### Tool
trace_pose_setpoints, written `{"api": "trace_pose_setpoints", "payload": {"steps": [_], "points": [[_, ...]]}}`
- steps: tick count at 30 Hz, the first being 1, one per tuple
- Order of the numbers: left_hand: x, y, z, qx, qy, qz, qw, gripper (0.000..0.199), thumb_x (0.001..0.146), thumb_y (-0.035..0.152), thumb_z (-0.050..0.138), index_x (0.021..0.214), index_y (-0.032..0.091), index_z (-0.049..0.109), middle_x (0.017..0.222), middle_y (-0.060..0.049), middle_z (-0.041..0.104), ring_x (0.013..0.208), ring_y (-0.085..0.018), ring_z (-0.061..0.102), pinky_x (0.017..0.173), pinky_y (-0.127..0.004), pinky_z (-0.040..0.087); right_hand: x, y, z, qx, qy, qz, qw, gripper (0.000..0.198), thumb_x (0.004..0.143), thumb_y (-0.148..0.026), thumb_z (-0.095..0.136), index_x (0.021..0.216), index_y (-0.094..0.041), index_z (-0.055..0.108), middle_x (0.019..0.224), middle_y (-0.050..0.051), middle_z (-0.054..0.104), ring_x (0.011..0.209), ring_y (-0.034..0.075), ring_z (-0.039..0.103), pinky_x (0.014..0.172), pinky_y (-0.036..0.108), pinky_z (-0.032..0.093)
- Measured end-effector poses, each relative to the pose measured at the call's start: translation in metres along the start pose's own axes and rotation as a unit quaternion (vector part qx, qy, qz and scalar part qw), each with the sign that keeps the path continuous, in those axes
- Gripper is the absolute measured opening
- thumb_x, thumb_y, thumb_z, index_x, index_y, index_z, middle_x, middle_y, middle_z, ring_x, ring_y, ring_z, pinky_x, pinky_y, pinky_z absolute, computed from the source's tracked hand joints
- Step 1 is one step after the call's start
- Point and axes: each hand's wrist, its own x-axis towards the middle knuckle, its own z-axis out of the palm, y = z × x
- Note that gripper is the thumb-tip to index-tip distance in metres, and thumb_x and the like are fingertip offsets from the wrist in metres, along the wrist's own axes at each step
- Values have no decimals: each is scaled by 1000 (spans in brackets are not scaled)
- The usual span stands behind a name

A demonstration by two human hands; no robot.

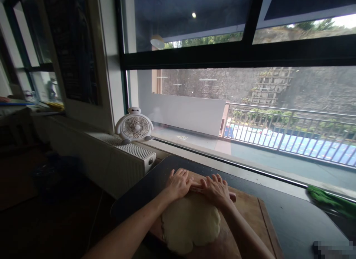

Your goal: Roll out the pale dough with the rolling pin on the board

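A wooden rolling pin (232,196) lies across the far part of a sheet of pale dough (191,222). My left hand (179,183) rests on the pin's left part, palm down, with fingers stretched forward past it. On its right part lies my right hand (217,188), fingers spread and not wrapped round the pin. The pin's left end is hidden under my left hand. Flat and uneven at its edge, the dough spreads towards me between my forearms. Beneath it is a wooden board (249,209).
The board sits on a dark table (289,214) by a large window. A white fan (137,126) stands on a radiator (139,151) at the left. Green cloth (330,201) lies at the right by the sill. Part of another person's hand (3,99) shows far left.
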Motion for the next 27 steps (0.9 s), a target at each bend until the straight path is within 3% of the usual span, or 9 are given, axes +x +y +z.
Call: {"api": "trace_pose_setpoints", "payload": {"steps": [5, 8, 13, 16, 20, 23, 27], "points": [[-53, 4, -22, -10, 23, 41, 999, 49, 92, 42, 21, 125, 19, 48, 133, -6, 47, 127, -21, 32, 105, -43, 21, -56, -13, 4, 21, 51, 0, 998, 63, 87, -57, 13, 132, -20, 36, 138, 9, 35, 131, 28, 16, 102, 48, 13], [-60, 5, -22, -9, 19, 43, 999, 52, 92, 43, 17, 128, 19, 45, 136, -6, 43, 129, -19, 29, 106, -41, 18, -66, -16, 5, 7, 66, -13, 998, 64, 86, -57, 14, 135, -19, 31, 140, 9, 33, 133, 27, 12, 104, 47, 7], [-16, 7, 1, 11, 16, -40, 999, 65, 88, 52, 18, 137, 11, 32, 144, -10, 27, 134, -23, 16, 108, -42, 11, -23, -13, -3, 9, -1, 36, 999, 62, 87, -56, 9, 131, -22, 36, 141, 11, 29, 132, 30, 12, 99, 52, 14], [29, 3, 13, 7, -16, -78, 997, 70, 87, 55, 13, 137, 10, 32, 143, -11, 28, 134, -23, 16, 108, -44, 8, 17, -5, -4, -4, -29, 38, 999, 57, 88, -52, 8, 128, -26, 40, 138, 10, 33, 131, 29, 14, 96, 54, 17], [74, -5, 21, -13, -66, -106, 992, 77, 84, 61, 9, 137, 9, 30, 144, -12, 25, 134, -25, 16, 106, -48, 10, 54, 7, 0, -9, -53, 25, 998, 48, 89, -48, 15, 123, -32, 43, 131, 9, 42, 125, 30, 27, 90, 53, 26], [83, -9, 25, -18, -72, -104, 992, 77, 84, 61, 9, 137, 10, 30, 144, -12, 24, 134, -26, 16, 105, -50, 10, 62, 11, 2, -12, -58, 18, 998, 47, 89, -48, 16, 123, -31, 44, 129, 10, 43, 122, 29, 33, 88, 52, 29], [58, -6, 22, -9, -52, -66, 996, 67, 87, 55, 15, 133, 13, 38, 139, -13, 35, 131, -26, 25, 104, -50, 13, 41, 4, -2, -16, -56, 7, 998, 49, 89, -50, 14, 123, -31, 44, 132, 9, 41, 125, 28, 28, 92, 50, 25]]}}
